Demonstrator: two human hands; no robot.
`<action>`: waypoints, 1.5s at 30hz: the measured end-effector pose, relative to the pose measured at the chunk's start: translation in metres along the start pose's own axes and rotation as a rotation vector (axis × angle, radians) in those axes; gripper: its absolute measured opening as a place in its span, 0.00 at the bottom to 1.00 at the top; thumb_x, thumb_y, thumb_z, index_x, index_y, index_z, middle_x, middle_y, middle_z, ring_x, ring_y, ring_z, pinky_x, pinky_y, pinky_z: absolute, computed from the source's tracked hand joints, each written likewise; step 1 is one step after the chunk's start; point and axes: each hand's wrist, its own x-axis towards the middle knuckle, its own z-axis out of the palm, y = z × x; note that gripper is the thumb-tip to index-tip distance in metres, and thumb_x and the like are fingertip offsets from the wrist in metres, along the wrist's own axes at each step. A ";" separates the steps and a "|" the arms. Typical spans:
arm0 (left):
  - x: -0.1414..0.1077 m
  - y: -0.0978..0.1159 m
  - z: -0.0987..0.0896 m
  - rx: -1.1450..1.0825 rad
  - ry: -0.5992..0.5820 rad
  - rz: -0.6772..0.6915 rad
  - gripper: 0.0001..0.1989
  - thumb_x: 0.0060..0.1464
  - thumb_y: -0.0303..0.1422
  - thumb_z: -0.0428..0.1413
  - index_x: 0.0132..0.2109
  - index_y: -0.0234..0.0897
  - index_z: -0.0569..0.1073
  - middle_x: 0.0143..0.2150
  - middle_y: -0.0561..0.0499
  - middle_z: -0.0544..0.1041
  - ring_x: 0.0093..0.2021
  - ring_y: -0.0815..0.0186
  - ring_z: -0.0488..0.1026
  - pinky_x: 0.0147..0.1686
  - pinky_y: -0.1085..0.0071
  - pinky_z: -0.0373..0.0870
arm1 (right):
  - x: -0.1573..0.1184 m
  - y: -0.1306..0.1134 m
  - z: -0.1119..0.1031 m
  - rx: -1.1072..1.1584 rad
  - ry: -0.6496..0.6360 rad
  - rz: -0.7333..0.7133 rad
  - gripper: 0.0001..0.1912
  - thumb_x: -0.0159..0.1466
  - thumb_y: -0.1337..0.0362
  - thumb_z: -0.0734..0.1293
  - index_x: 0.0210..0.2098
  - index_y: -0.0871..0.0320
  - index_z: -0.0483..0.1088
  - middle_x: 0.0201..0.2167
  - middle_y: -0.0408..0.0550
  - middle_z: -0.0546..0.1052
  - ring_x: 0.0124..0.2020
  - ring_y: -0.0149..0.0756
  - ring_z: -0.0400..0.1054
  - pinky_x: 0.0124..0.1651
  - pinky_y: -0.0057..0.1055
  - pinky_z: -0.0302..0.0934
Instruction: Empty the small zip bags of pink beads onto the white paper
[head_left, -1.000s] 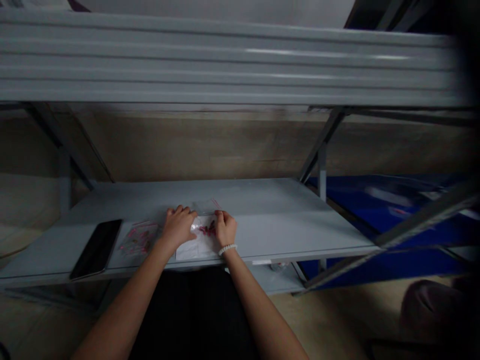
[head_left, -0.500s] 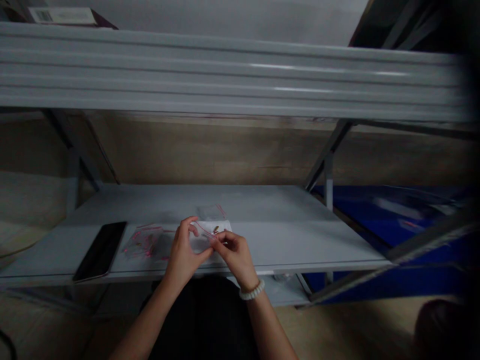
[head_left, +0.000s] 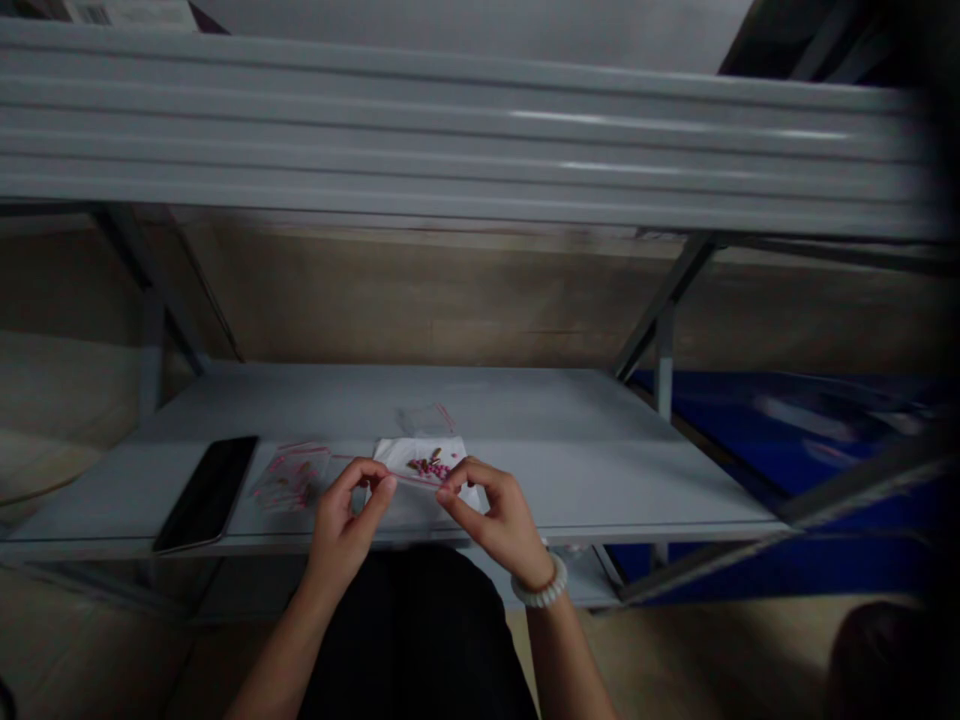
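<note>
Between my two hands stretches a small clear zip bag [head_left: 415, 481] with a pink strip along its top edge. My left hand [head_left: 347, 515] pinches one end of that edge between thumb and forefinger; my right hand [head_left: 491, 515], with a pale beaded bracelet at the wrist, pinches the other. Just behind the bag, a white sheet of paper [head_left: 390, 450] carries a small pile of pink beads [head_left: 439, 469] and several brownish-gold pieces [head_left: 422, 465], too small to name. Whether the bag holds anything I cannot tell.
Left of my hands lie several clear bags [head_left: 292, 475] with pink contents, then a black phone [head_left: 208, 492] at the shelf's front edge. Another clear bag [head_left: 426, 420] lies behind the paper. A ridged grey upper shelf [head_left: 450, 130] crosses overhead; metal braces [head_left: 664, 320] flank the lower shelf [head_left: 570, 450].
My hands have moved apart and now hold the bag's edge stretched straight. My left fingers, earlier spread in an arch, have closed to a pinch. The bead pile shows more fully.
</note>
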 end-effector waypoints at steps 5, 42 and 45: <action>-0.004 0.006 -0.002 0.080 0.033 0.090 0.06 0.57 0.34 0.53 0.34 0.37 0.68 0.31 0.54 0.68 0.34 0.68 0.66 0.37 0.73 0.60 | 0.002 -0.004 -0.003 -0.048 0.014 -0.121 0.09 0.61 0.66 0.65 0.24 0.59 0.67 0.24 0.44 0.70 0.31 0.32 0.63 0.39 0.31 0.57; -0.010 0.017 0.006 0.477 0.150 0.356 0.07 0.58 0.31 0.50 0.31 0.38 0.66 0.28 0.53 0.70 0.32 0.65 0.65 0.38 0.66 0.57 | 0.002 -0.005 0.023 -0.246 0.009 -0.185 0.06 0.65 0.67 0.62 0.32 0.57 0.70 0.32 0.47 0.72 0.37 0.35 0.66 0.42 0.31 0.59; -0.009 0.016 0.006 0.488 0.148 0.366 0.06 0.58 0.30 0.50 0.31 0.38 0.67 0.28 0.54 0.70 0.31 0.65 0.65 0.39 0.66 0.57 | 0.001 -0.003 0.023 -0.277 0.063 -0.176 0.08 0.65 0.68 0.61 0.31 0.58 0.70 0.30 0.48 0.71 0.36 0.36 0.66 0.41 0.32 0.59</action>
